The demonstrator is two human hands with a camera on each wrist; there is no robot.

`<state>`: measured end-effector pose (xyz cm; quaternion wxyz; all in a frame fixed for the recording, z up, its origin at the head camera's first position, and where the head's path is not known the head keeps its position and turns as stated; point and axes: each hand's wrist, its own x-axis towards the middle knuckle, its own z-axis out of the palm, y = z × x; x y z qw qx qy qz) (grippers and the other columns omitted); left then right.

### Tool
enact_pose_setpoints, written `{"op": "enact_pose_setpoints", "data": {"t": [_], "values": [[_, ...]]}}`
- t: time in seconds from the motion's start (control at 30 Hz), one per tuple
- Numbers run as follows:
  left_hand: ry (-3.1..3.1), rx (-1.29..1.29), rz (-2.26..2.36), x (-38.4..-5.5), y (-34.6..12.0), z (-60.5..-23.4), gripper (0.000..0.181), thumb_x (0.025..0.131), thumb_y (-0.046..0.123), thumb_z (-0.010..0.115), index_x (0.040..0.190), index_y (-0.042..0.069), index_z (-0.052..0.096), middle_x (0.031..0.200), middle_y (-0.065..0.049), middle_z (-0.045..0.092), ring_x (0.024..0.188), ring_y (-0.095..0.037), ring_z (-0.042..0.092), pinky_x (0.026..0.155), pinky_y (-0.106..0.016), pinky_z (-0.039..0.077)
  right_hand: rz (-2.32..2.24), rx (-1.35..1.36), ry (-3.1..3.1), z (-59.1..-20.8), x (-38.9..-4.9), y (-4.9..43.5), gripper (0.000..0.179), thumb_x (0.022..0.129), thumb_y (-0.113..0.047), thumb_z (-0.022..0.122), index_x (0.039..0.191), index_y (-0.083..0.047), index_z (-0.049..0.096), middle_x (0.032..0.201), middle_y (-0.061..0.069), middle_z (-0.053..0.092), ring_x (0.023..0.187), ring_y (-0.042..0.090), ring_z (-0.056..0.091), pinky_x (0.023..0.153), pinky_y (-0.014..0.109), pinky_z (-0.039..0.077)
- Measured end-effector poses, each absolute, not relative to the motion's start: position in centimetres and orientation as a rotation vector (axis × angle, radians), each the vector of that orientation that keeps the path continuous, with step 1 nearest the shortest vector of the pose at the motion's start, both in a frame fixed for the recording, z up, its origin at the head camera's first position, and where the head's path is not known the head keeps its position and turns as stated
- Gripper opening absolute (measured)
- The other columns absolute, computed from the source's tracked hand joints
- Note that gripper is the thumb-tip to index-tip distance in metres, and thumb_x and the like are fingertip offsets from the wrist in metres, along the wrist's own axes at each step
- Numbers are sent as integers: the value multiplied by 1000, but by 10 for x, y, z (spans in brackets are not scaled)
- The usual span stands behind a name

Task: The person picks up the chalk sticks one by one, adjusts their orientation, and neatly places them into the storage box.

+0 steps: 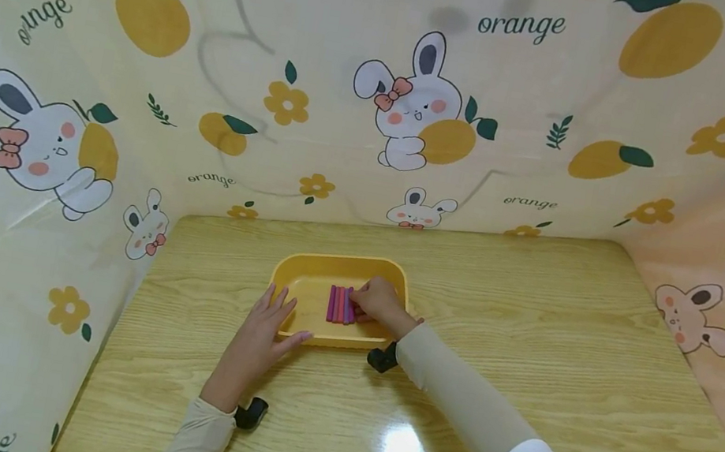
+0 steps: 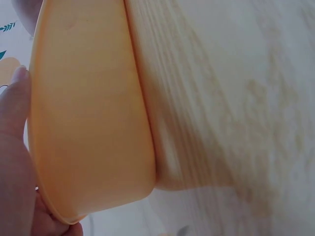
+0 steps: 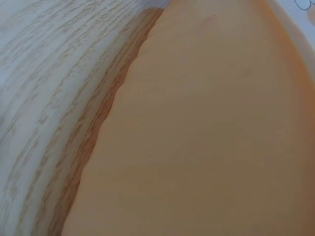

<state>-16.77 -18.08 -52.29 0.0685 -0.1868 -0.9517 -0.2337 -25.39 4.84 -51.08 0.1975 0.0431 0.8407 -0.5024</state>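
Note:
A row of several short purple, pink and red sticks lies side by side on the floor of a yellow plastic tray. My right hand reaches over the tray's right side, with thumb and fingertips pinching the purple stick at the row's right end. Spread over the tray's front left corner, my left hand rests its fingers on the rim, the thumb along the front edge. The left wrist view shows the thumb against the rim beside the tray's outer wall. Only tray wall and wood fill the right wrist view.
The tray stands on a wood-grain table. Cloth printed with rabbits and oranges hangs behind the table and along both sides. Black wrist-camera mounts show at both wrists. A bright reflection lies on the table near the front.

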Motion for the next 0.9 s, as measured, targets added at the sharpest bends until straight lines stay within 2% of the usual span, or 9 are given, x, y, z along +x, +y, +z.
{"op": "enact_pose_setpoints", "data": {"t": [0.37, 0.73, 0.9], "values": [[-2868, -570, -705, -167, -181, -521, 77, 86, 62, 50, 135, 3, 49, 146, -15, 32, 140, -29, 9, 109, -50, 18, -1411, 107, 2365, -507, -252, 49, 26, 92, -14, 59, 81, 9, 65, 76, 15, 67, 67, 24, 66, 59, 32, 55], [-2877, -568, -708, -167, -180, -521, 77, 86, 62, 49, 137, 3, 46, 146, -17, 31, 140, -30, 9, 109, -50, 17, -1371, 63, 2409, -502, -250, 52, 32, 93, -17, 56, 80, 12, 64, 72, 17, 66, 62, 26, 64, 58, 32, 54], [-2886, -562, -697, -167, -181, -521, 79, 86, 63, 47, 138, 4, 45, 147, -16, 30, 140, -29, 9, 109, -49, 17, -1347, 31, 2427, -499, -249, 53, 36, 94, -20, 55, 81, 12, 63, 72, 17, 64, 56, 22, 56, 51, 28, 48]]}}
